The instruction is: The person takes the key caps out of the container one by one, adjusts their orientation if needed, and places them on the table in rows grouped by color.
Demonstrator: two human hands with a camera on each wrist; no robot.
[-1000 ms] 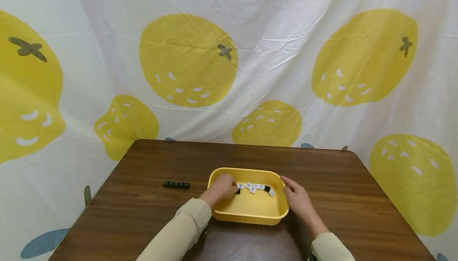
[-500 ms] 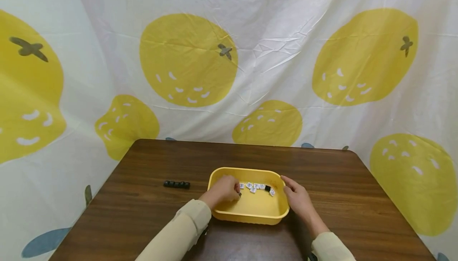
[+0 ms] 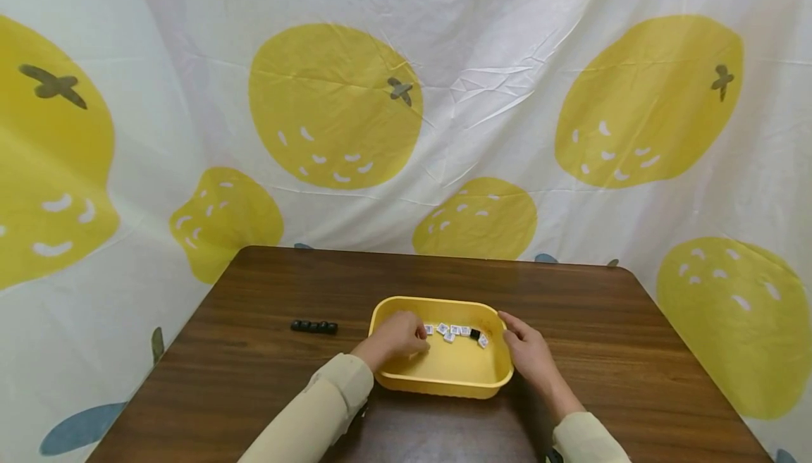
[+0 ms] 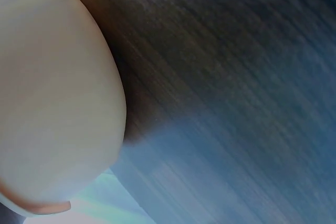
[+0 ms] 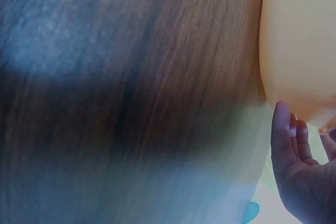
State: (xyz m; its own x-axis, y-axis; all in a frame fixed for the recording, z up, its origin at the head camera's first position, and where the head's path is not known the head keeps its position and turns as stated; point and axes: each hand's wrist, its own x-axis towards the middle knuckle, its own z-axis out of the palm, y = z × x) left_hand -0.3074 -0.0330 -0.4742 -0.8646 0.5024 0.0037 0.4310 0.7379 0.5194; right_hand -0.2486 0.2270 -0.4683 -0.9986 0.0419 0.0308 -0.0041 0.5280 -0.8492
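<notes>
Yellow plastic made up the tray, which stood on the brown table. The left hand was inside it, at the left end, with the fingers bent down toward the floor of the tray; whether they pinched something I could not tell, because the hand covered its own fingertips. Just beside these fingers began the white pieces – small, with dark marks on them (too small to read) – scattered near the far wall, with one black piece among them, toward the right. The right hand rested against the right end of the tray, its fingers rather straight and touching the outside near the rim. Outside, to the left and well apart from the tray, a row of black pieces lay on the table. Behind hung a white cloth with yellow lemons.
</notes>
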